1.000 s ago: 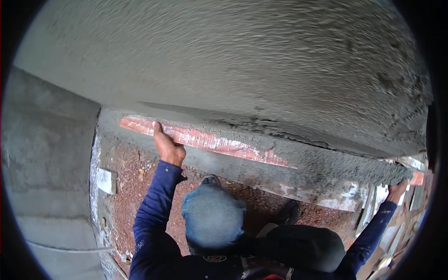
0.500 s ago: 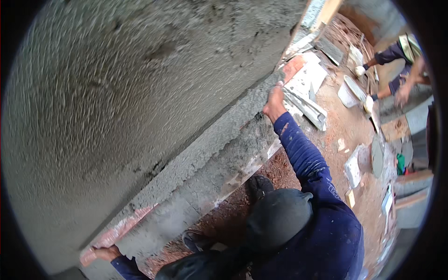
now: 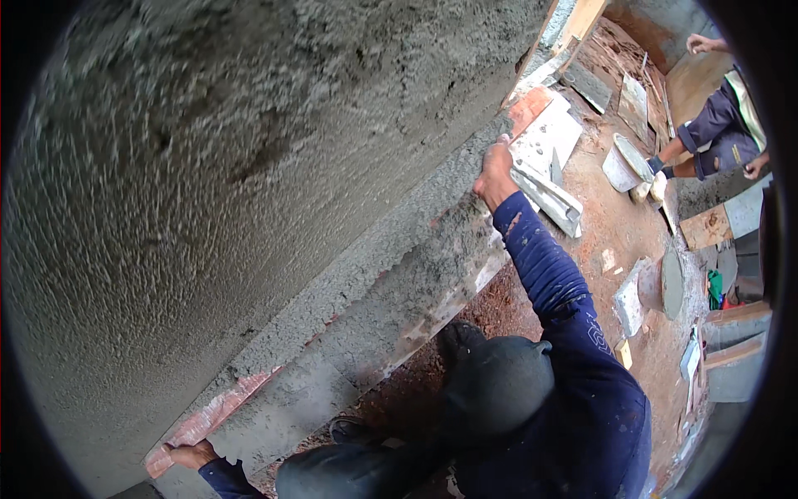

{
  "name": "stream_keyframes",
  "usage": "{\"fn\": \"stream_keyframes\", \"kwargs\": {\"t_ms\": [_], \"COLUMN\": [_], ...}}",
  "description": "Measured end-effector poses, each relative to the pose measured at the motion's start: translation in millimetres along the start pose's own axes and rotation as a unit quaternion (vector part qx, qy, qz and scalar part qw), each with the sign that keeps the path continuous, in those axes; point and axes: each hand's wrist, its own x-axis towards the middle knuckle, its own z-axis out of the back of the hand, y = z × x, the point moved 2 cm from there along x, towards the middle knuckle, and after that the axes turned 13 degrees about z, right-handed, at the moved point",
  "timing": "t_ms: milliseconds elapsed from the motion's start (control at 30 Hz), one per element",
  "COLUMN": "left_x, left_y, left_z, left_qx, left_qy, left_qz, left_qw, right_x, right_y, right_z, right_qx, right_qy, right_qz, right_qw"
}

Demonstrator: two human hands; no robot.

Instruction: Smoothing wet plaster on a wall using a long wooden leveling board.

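A long, narrow reddish board [image 3: 218,409], crusted with wet grey mortar along its middle, slants along the foot of a freshly plastered wall [image 3: 191,216]. At its near left end my left hand [image 3: 191,454] is closed round the edge. My right hand [image 3: 495,173], arm stretched far out, grips the mortar-covered far part, thumb upward. Below the board runs a smeared grey ledge [image 3: 366,333]. Its fingers' undersides are hidden on both hands. My sleeves are navy and spotted with mortar.
A co-worker's dark-trousered legs [image 3: 713,154] stand at the far right. Near them is a bucket [image 3: 619,170] of grey mix, with another round container [image 3: 662,287] closer. White sheets [image 3: 549,137] and a bent metal strip [image 3: 549,200] lie beyond my right hand. Boards and scraps litter the reddish ground.
My right hand and the board's far part have shifted slightly in view. Both hands keep their hold. The co-worker has moved from a stoop, with arms now further apart.
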Motion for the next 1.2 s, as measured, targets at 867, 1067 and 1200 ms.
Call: {"fn": "stream_keyframes", "kwargs": {"t_ms": [867, 1067, 1200], "left_x": [-281, -208, -102], "left_y": [57, 23, -13], "left_z": [-171, -101, -26], "left_qx": [0.01, 0.029, 0.04], "left_qy": [0.177, 0.087, 0.089], "left_qz": [0.121, 0.111, 0.051], "left_qw": [0.977, 0.99, 0.994], "right_x": [274, 235, 134], "right_y": [186, 162, 60], "right_z": [-12, 48, 48], "right_qx": [0.001, 0.046, 0.119], "right_qy": [0.248, 0.196, 0.201], "right_qz": [0.061, 0.054, 0.059], "right_qw": [0.967, 0.978, 0.971]}}
